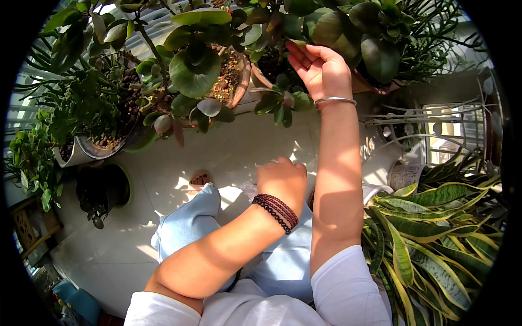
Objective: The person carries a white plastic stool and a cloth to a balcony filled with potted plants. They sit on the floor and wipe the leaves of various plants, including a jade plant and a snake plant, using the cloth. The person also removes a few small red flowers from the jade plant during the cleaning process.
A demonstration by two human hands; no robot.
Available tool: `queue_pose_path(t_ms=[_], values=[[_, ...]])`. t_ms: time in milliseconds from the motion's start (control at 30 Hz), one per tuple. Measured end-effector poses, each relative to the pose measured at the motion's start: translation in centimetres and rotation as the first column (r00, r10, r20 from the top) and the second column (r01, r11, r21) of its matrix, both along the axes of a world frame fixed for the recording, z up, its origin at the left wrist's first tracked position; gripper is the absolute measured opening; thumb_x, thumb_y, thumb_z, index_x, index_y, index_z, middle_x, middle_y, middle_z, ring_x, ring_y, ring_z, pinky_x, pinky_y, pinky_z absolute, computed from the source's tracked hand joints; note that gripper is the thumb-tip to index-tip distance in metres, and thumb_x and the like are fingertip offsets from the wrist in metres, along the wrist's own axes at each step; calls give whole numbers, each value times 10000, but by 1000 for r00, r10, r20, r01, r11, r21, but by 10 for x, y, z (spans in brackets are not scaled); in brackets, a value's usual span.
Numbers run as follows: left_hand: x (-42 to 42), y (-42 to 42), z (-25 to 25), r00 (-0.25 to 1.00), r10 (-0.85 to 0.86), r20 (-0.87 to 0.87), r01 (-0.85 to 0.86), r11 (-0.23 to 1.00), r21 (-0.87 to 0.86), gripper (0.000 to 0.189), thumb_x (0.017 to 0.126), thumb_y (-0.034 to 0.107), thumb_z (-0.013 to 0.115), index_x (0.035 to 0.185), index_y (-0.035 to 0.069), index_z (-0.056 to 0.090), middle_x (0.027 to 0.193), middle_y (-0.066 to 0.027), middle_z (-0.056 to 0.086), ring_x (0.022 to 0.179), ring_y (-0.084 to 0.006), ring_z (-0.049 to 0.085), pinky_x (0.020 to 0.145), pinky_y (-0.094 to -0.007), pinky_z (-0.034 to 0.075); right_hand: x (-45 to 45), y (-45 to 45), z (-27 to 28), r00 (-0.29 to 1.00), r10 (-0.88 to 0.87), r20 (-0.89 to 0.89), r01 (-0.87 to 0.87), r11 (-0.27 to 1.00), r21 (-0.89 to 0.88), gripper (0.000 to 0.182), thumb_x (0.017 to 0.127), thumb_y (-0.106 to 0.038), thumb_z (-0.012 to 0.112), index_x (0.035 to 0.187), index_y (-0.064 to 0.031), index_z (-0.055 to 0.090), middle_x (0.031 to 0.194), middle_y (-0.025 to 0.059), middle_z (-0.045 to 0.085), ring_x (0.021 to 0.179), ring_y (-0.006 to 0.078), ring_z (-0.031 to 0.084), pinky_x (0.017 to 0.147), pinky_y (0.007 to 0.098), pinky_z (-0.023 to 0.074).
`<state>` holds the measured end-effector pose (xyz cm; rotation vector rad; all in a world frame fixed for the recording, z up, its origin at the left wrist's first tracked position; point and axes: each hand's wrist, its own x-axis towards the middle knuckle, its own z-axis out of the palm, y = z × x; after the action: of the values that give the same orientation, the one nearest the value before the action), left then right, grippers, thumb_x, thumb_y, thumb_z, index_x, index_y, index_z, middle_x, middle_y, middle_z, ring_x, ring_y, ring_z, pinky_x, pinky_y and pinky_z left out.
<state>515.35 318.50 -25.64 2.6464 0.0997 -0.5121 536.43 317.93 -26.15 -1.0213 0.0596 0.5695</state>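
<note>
My right hand (pixel 318 69), with a silver bangle (pixel 335 100) at the wrist, reaches up with the palm turned upward. Its fingertips hold the edge of a green leaf (pixel 299 42) on a broad-leaved succulent (pixel 334 32). Over my lap, my left hand (pixel 281 181) is closed, back uppermost, and wears dark beaded bracelets (pixel 277 212). Crumpled translucent material (pixel 248 190) shows beside and beyond that fist. It looks like thin plastic or tissue, and most of it is hidden by the hand.
Terracotta pots (pixel 243 77) of succulents line the far side. At left are a white pot (pixel 73 157) and a dark pot (pixel 122 185) on the tiled floor (pixel 163 163). Snake plants (pixel 432 244) crowd the right, below a white metal rack (pixel 428 118). My sandalled foot (pixel 200 181) is ahead.
</note>
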Motion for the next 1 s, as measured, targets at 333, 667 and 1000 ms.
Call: queue_pose_path(t_ms=[333, 667, 1000], values=[[6, 10, 8, 994, -61, -94, 61, 998, -2, 358, 810, 293, 764, 1066, 70, 651, 1009, -124, 648, 908, -279, 691, 757, -371, 544, -10, 10, 0, 996, -24, 90, 46, 968, -245, 204, 972, -94, 505, 1061, 35, 636, 1087, 122, 672, 1016, 228, 652, 875, 382, 496], [4, 17, 4, 999, -46, -28, 46, 999, -20, 248, 788, 195, 700, 970, 49, 617, 937, -173, 635, 806, -348, 682, 684, -430, 568, -19, 25, -21, 817, 408, 407, 79, 620, -781, 436, 860, -88, 503, 1286, -26, 568, 1103, 254, 661, 1049, 470, 593, 936, 432, 468], [5, 16, 1, 998, -63, -24, 63, 998, -9, 288, 783, 203, 697, 1007, 43, 613, 950, -189, 632, 810, -358, 683, 681, -442, 570, -10, 24, -47, 589, 371, 718, 253, 759, -600, 497, 751, -106, 619, 1242, -42, 582, 1145, 243, 642, 1109, 443, 563, 949, 416, 462]])
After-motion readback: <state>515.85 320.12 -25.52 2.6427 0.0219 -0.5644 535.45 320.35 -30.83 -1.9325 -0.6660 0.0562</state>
